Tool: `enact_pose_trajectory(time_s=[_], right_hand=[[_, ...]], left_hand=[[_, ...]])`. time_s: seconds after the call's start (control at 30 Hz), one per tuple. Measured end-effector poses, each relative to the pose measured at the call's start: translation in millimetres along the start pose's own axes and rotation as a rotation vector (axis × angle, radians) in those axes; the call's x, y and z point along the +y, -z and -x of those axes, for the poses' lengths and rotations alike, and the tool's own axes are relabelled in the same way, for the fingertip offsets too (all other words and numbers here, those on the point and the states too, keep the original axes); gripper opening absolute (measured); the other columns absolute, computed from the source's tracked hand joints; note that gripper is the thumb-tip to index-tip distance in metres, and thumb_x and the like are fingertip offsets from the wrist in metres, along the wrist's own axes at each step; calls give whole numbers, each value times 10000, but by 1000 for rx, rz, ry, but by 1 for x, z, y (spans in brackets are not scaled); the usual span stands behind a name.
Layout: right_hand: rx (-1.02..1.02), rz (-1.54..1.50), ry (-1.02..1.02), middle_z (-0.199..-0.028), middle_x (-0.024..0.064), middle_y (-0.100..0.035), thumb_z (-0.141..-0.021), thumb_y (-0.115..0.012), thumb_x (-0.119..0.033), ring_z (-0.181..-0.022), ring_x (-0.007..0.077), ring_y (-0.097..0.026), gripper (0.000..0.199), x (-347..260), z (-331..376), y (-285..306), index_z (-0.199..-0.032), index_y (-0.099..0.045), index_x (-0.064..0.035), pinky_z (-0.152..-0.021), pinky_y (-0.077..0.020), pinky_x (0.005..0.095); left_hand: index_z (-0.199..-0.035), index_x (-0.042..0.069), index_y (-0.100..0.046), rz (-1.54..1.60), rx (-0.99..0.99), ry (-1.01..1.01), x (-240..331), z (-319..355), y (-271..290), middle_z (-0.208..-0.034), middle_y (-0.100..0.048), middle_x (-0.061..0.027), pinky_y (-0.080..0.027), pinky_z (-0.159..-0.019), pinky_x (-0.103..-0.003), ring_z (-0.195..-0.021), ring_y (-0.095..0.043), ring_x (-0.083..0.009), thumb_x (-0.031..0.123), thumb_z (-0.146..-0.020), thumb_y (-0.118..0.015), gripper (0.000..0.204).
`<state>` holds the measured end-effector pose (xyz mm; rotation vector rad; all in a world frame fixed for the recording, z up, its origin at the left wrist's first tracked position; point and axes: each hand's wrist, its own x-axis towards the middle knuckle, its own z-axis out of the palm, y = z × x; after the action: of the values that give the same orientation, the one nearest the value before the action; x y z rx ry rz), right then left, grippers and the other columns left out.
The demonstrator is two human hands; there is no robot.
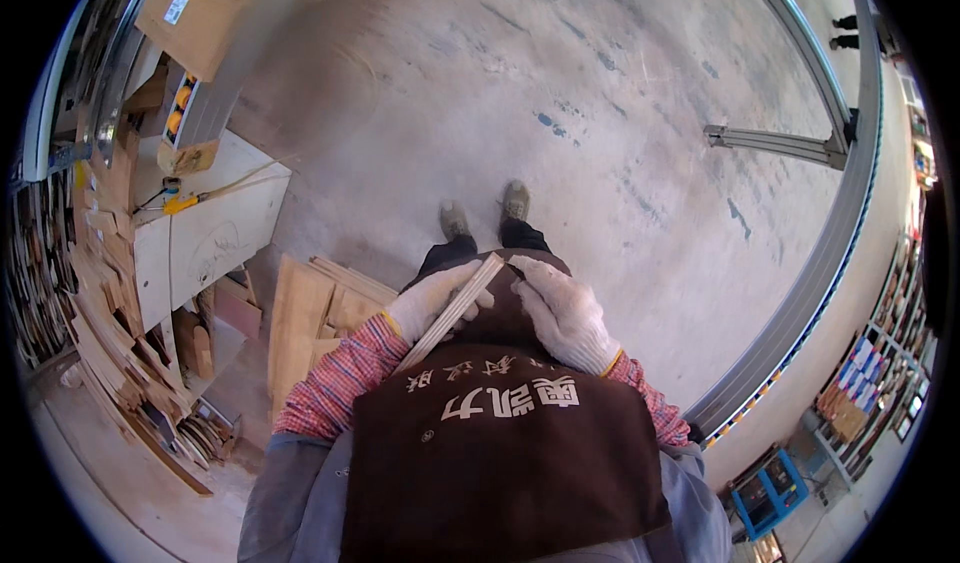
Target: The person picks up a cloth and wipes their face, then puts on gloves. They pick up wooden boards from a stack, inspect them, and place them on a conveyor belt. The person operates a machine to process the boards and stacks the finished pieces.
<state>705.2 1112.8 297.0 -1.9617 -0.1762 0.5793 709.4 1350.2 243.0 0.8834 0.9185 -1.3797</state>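
Note:
White work gloves cover both my hands, with red checked sleeves above the cuffs. My left hand (437, 301) is wrapped round a bundle of narrow pale strips (455, 308), wood by the look of them. The strips slant from my apron up to a far end in front of my waist. Close to that far end is my right hand (562, 308), its fingers bent and drawn together. A small dark bit shows at its fingertips, too small to name. My brown apron (500, 453) with white lettering hangs below both hands.
Wooden boards (300, 313) lean at my left, beside a white cabinet (215, 228) with a yellow-handled tool (180, 205) on it. Scrap strips (125, 313) pile up further left, under a cardboard box (190, 23). A long metal rail (790, 348) curves along my right, near a blue crate (770, 493).

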Motion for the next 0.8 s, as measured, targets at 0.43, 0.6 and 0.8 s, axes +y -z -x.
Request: enact_pose_trajectory(time_s=[0.43,0.6,0.8], right_hand=[[73,-51,79,-1105,186,-730,-1022,-644,-68,-960,305,-712,311,3,-19,-11,-1324,-660,7,-839,-578,374],[62,-160,-36,-1108,184,-741,-1029,-653,-94,-967,305,-738,286,6,-19,-12,-1298,-675,0,-845,-584,362],[28,-249,-127,-1080,149,-742,-1053,-635,-115,-842,202,-714,296,7,-16,-8,-1326,-665,-5,-777,-575,316]], left_hand=[[-1125,153,-694,-49,-35,-145,4,-7,5,-825,-668,20,-436,-458,-213,-574,-542,-59,519,-1125,-488,419],[-1094,140,-703,-105,-47,-140,1,-13,8,-817,-658,18,-426,-470,-217,-565,-531,-60,522,-1118,-503,432],[-1144,143,-721,-105,-38,-123,5,-7,-1,-841,-665,16,-423,-486,-216,-597,-540,-59,501,-1115,-521,412]])
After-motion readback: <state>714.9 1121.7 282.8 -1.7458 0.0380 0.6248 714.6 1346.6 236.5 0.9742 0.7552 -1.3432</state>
